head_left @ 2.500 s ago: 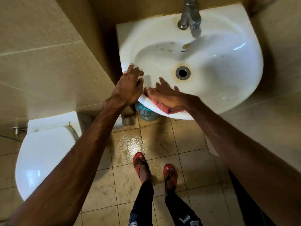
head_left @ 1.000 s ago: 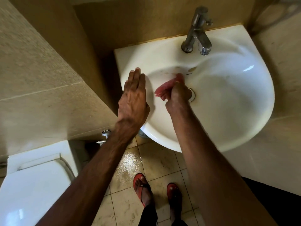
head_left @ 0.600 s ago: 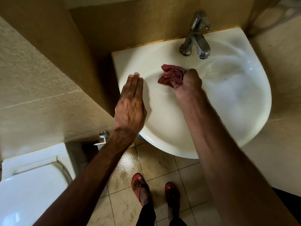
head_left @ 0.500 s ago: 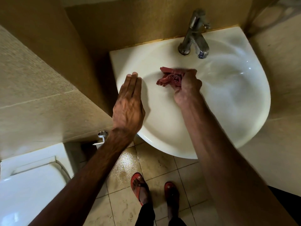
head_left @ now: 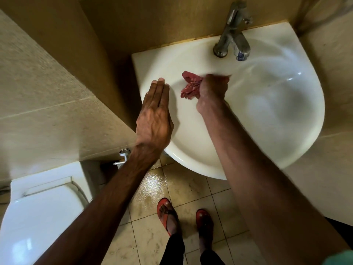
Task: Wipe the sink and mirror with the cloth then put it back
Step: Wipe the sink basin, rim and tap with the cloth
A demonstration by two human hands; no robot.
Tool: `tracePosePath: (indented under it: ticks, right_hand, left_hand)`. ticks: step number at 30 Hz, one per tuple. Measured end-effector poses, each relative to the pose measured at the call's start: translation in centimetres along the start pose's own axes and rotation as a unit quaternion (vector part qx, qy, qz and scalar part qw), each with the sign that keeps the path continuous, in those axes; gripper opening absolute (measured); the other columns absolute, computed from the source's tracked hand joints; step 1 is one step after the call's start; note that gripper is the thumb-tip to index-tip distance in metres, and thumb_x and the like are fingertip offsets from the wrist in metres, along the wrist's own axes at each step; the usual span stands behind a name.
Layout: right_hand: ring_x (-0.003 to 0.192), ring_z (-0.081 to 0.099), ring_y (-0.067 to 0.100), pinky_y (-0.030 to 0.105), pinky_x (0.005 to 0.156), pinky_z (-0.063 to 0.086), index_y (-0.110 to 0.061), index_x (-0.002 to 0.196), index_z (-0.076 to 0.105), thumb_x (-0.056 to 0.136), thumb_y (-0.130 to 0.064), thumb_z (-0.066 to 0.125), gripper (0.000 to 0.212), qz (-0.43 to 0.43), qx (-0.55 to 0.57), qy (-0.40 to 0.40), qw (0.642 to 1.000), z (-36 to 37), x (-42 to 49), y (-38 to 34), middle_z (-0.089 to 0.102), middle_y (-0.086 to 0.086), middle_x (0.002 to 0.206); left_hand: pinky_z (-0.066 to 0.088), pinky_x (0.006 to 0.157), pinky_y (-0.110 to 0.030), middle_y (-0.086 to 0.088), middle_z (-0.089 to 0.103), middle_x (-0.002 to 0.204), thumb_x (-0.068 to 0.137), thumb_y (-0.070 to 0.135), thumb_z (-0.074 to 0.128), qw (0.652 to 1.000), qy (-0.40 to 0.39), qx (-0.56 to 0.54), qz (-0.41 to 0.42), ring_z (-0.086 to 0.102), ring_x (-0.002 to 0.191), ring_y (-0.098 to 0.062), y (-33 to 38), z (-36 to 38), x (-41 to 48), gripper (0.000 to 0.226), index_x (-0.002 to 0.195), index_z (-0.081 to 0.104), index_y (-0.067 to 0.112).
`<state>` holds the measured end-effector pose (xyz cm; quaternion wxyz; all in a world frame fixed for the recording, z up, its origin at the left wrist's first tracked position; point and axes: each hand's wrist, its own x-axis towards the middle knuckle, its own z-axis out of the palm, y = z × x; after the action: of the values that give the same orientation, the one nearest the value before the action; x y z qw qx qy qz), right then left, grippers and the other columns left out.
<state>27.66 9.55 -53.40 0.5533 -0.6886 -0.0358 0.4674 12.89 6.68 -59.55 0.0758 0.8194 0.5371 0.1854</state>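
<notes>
The right hand (head_left: 213,88) has its grip clenched on a crumpled red cloth (head_left: 191,87) inside the white ceramic sink (head_left: 267,111); the left hand (head_left: 154,119) lies flat, grip released, on the sink's left rim.

Beige tiled walls (head_left: 47,92), wet floor (head_left: 152,188), toilet (head_left: 38,217)

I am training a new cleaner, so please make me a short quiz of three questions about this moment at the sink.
1. True or false: the left hand lies flat and open on the rim of the white sink.
2. Which thing does the right hand grip? A) a sponge B) a red cloth C) a brush
3. Fill in: the red cloth is on the side of the basin below and to the left of the metal ____.

Key: 1 true; 2 B; 3 tap.
</notes>
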Motion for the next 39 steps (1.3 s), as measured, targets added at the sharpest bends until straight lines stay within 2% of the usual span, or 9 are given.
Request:
tracePosePath:
  ticks: [5, 11, 15, 19, 23, 27, 29, 33, 39]
  right_hand:
    - [0.059, 0.063, 0.018, 0.031, 0.049, 0.052, 0.001, 0.084, 0.059, 0.089, 0.004, 0.054, 0.007, -0.070, -0.156, -0.026, 0.985, 2.1, -1.8, 2.3, 0.066, 0.000, 0.071]
    - [0.065, 0.070, 0.041, 0.055, 0.067, 0.058, 0.009, 0.088, 0.052, 0.108, -0.026, 0.027, 0.047, -0.056, 0.005, 0.044, 0.997, 0.7, -0.3, 1.5, 0.067, 0.005, 0.049]
    - [0.039, 0.064, 0.019, 0.028, 0.041, 0.051, -0.016, 0.156, 0.032, 0.108, -0.020, 0.029, 0.049, -0.102, -0.016, 0.146, 0.984, -0.7, 3.0, 1.5, 0.078, 0.012, 0.079]
    - [0.049, 0.066, 0.023, 0.026, 0.044, 0.048, 0.000, 0.128, 0.056, 0.107, -0.019, 0.034, 0.035, -0.125, -0.133, 0.061, 0.981, 2.5, 1.4, 4.6, 0.076, 0.012, 0.073]
    - [0.078, 0.058, 0.020, 0.029, 0.071, 0.048, -0.006, 0.113, 0.059, 0.096, -0.009, 0.052, 0.019, -0.221, -0.358, 0.028, 0.907, 2.7, -1.0, 6.8, 0.059, -0.004, 0.085]
    - [0.076, 0.065, 0.019, 0.016, 0.065, 0.040, -0.005, 0.101, 0.071, 0.090, -0.005, 0.059, 0.016, -0.331, -0.469, -0.076, 0.815, -1.9, 0.5, 6.3, 0.075, 0.008, 0.091]
    - [0.088, 0.072, 0.025, 0.016, 0.070, 0.041, -0.004, 0.106, 0.073, 0.090, -0.005, 0.057, 0.023, -0.330, -0.444, -0.024, 0.833, -2.3, 1.2, 6.2, 0.078, 0.010, 0.099]
    - [0.100, 0.073, 0.031, 0.032, 0.083, 0.057, -0.014, 0.121, 0.069, 0.087, -0.007, 0.059, 0.036, -0.350, -0.419, -0.036, 0.837, 0.2, -1.1, 7.6, 0.077, 0.008, 0.112]
    - [0.080, 0.075, 0.035, 0.038, 0.071, 0.062, -0.022, 0.133, 0.067, 0.088, -0.011, 0.066, 0.046, -0.440, -0.551, -0.230, 0.670, -5.5, 1.8, 6.3, 0.079, 0.012, 0.103]
  left_hand:
    - [0.022, 0.123, -0.037, -0.013, 0.035, 0.158, 0.089, 0.000, 0.034, 1.000, 0.006, -0.025, 0.000, 0.024, 0.151, -0.024, 0.3, -0.5, -0.1, 0.062, 0.151, 0.035, 0.002]
    - [0.021, 0.124, -0.038, -0.014, 0.030, 0.160, 0.082, -0.008, 0.036, 1.000, 0.002, -0.027, 0.009, 0.021, 0.152, -0.026, 0.0, -0.4, -0.4, 0.071, 0.152, 0.031, -0.001]
    - [0.021, 0.124, -0.037, -0.012, 0.027, 0.162, 0.080, -0.011, 0.037, 0.999, 0.009, -0.039, 0.000, 0.018, 0.153, -0.024, 0.1, -0.4, -0.4, 0.075, 0.154, 0.029, 0.001]
    - [0.022, 0.124, -0.038, -0.014, 0.029, 0.161, 0.083, -0.012, 0.030, 0.996, 0.040, -0.077, -0.023, 0.021, 0.152, -0.024, 0.2, -0.1, -0.4, 0.071, 0.153, 0.029, 0.000]
    - [0.020, 0.125, -0.036, -0.013, 0.027, 0.162, 0.092, -0.004, 0.043, 0.995, 0.034, -0.090, -0.021, 0.018, 0.153, -0.023, 0.2, -0.2, -0.4, 0.065, 0.155, 0.026, 0.002]
    - [0.019, 0.125, -0.037, -0.017, 0.029, 0.160, 0.084, 0.003, 0.036, 0.994, 0.025, -0.102, -0.011, 0.023, 0.151, -0.027, 0.5, -0.8, -0.5, 0.068, 0.152, 0.031, -0.003]
    - [0.020, 0.125, -0.036, -0.013, 0.029, 0.161, 0.075, -0.011, 0.034, 0.994, 0.027, -0.105, -0.031, 0.022, 0.152, -0.024, 0.6, -0.8, -0.6, 0.079, 0.153, 0.030, 0.000]
    - [0.020, 0.125, -0.037, -0.015, 0.031, 0.159, 0.091, 0.017, 0.030, 0.994, 0.020, -0.103, -0.010, 0.024, 0.151, -0.025, 0.3, -0.6, -0.4, 0.064, 0.152, 0.031, -0.002]
    - [0.022, 0.125, -0.037, -0.014, 0.034, 0.159, 0.083, -0.009, 0.033, 0.995, 0.013, -0.090, -0.029, 0.024, 0.151, -0.025, 0.3, -0.6, -0.4, 0.070, 0.152, 0.032, 0.001]
